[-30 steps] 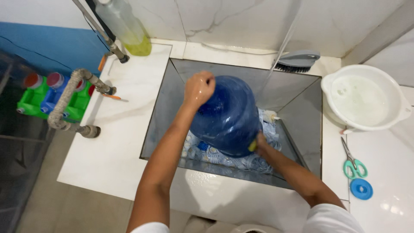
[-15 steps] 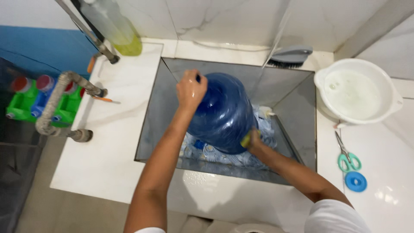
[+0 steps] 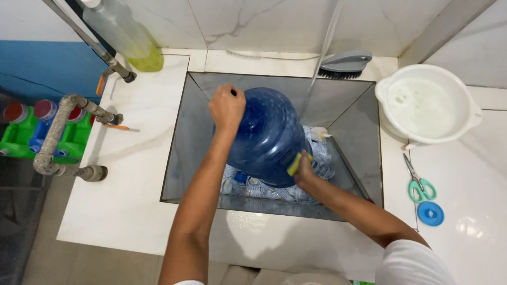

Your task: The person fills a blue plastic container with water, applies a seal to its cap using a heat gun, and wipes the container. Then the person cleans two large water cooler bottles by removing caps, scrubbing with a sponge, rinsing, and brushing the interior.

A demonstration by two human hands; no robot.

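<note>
Fingers of the left hand (image 3: pixel 227 107) curl over the top end of the big blue water jug (image 3: pixel 266 140), clamping it near the neck, which the hand hides. The right hand (image 3: pixel 304 172) presses a yellow sponge (image 3: pixel 294 164) against the jug's lower right side, fingers closed round the sponge. The jug stands tilted in the sunken grey sink (image 3: pixel 185 137), its base resting among a heap of crumpled clear-and-blue plastic wrappers (image 3: pixel 253 186) on the sink floor. A thin stream of water (image 3: pixel 321 55) falls from above into the sink just right of the jug.

By the look of it, the step in hand is scrubbing the jug's outer wall, one hand steadying while the other rubs. The next stroke calls for a firm hold at the top so the wet, rounded body does not roll, and for turning the jug to bring an unscrubbed face to the sponge.

Around the sink, on the white counter (image 3: pixel 132 179): a grey hand brush (image 3: pixel 344 63) at the back edge, a white basin (image 3: pixel 428 103) of cloudy water to the right, teal-handled scissors (image 3: pixel 418 182) and a blue round cap (image 3: pixel 430 214) near them. A bottle of yellow-green liquid (image 3: pixel 127 37) stands at the back left.
</note>
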